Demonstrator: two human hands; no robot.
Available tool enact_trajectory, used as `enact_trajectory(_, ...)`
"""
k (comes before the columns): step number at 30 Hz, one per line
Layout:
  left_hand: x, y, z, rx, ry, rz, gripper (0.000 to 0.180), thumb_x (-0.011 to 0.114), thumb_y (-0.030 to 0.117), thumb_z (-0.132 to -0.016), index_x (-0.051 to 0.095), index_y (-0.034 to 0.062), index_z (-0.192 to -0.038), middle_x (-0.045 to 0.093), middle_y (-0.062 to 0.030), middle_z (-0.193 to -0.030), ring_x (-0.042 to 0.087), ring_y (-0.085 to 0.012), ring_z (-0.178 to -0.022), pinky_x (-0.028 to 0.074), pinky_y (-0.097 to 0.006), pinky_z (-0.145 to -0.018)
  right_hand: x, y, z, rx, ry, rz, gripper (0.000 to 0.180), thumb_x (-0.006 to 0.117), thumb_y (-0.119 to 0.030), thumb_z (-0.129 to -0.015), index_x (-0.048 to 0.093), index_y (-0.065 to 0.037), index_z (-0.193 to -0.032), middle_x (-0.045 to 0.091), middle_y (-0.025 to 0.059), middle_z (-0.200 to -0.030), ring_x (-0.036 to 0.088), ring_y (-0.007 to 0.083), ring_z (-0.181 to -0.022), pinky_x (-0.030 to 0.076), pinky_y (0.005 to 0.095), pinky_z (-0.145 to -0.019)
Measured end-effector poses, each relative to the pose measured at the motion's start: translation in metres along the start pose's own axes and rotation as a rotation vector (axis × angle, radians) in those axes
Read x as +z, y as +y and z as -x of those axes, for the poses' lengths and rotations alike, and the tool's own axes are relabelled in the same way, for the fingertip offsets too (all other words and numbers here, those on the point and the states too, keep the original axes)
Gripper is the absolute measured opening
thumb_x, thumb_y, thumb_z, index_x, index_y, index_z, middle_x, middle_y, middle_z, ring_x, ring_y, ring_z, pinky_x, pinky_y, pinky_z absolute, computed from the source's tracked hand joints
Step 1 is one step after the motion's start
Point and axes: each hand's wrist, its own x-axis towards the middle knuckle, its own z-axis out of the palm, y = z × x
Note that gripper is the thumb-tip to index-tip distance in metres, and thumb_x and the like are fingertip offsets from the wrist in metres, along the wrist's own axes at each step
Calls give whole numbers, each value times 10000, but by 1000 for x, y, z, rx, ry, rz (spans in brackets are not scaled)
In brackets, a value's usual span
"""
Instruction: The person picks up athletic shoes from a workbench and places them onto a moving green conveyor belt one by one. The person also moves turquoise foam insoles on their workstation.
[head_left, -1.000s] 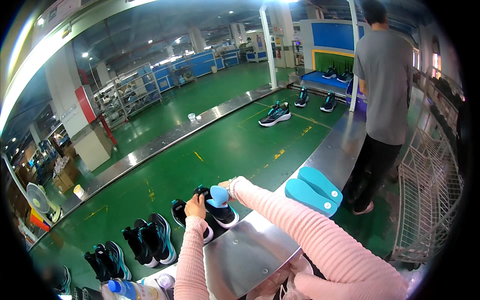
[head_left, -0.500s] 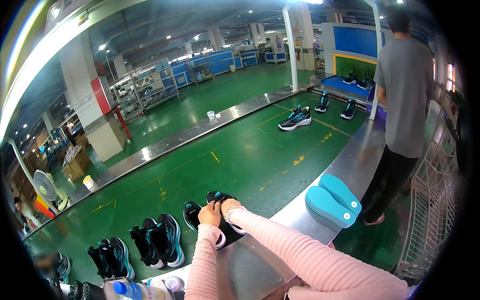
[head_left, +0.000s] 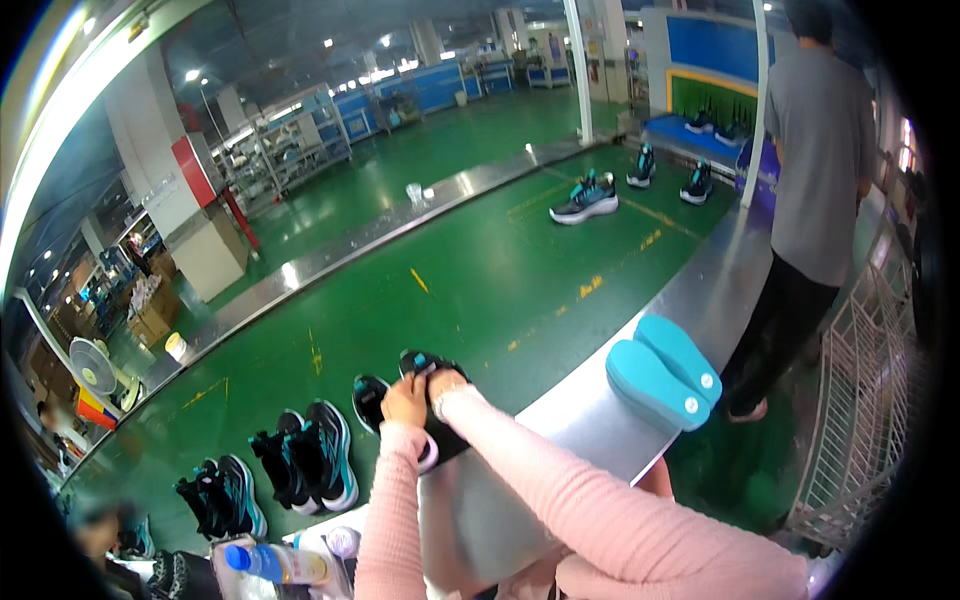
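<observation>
A black-and-teal sneaker (head_left: 428,360) stands at the near edge of the green belt, with both my hands at its opening. My right hand (head_left: 444,384) bends over its top and grips it, the fingers partly hidden. Close beside, my left hand (head_left: 404,402) has its fingers drawn together on the same sneaker. Its mate, another black sneaker (head_left: 369,402), sits just left of my left hand, partly covered by it. Teal insoles (head_left: 660,372) with round white stickers lie stacked on the metal ledge to my right.
Several black-and-teal sneakers (head_left: 328,455) stand in pairs along the belt's near left. A single sneaker (head_left: 586,200) and others stand far right by a blue machine. A blue-capped bottle (head_left: 275,563) lies near my left forearm. A person (head_left: 822,160) in grey stands right, near a wire rack (head_left: 850,400).
My view has shifted slightly, so most things sit a little higher in the picture. Both hands stay at the same sneaker. The person in grey has turned a little.
</observation>
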Motion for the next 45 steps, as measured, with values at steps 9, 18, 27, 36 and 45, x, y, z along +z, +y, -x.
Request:
enact_trajectory(9,-36,29,6,345,300,80,145,590,49,-730,607,29,-873,594,-132,-905,583,-292,-727,461,-332,-657,-124,14,187,-504,526,-475,172,507,-172,-812,617,-56,-876,602,125,-926,592,263,-792,474,330,-723)
enact_trajectory(18,16,31,-40,-18,-1057,-848,362,565,296,-719,606,89,-1013,583,-99,-1071,548,-225,-995,426,-309,-856,-102,121,303,161,231,-823,170,552,-164,-803,615,-6,-799,594,81,-610,566,143,-532,439,251,-528)
enact_trajectory(27,4,18,-23,309,-850,-960,292,576,197,-704,633,72,-961,606,-129,-995,577,-259,-944,454,-350,-822,-99,129,309,-11,372,-652,153,552,-184,-793,612,-56,-851,586,142,-669,577,278,-564,453,327,-530)
enact_trajectory(36,-9,-8,-8,-68,17,-442,448,598,169,-764,358,91,-1134,580,-207,-811,556,-393,-761,442,-459,-628,-100,136,308,-29,318,-617,211,511,-257,-809,623,-91,-878,616,122,-745,588,280,-635,469,344,-593)
enact_trajectory(45,-56,1,-24,435,193,-532,392,484,160,-842,404,37,-1206,527,-169,-1048,501,-325,-953,434,-390,-790,-71,132,300,-117,663,-911,193,512,-246,-818,604,-84,-869,602,102,-701,574,257,-588,449,328,-552)
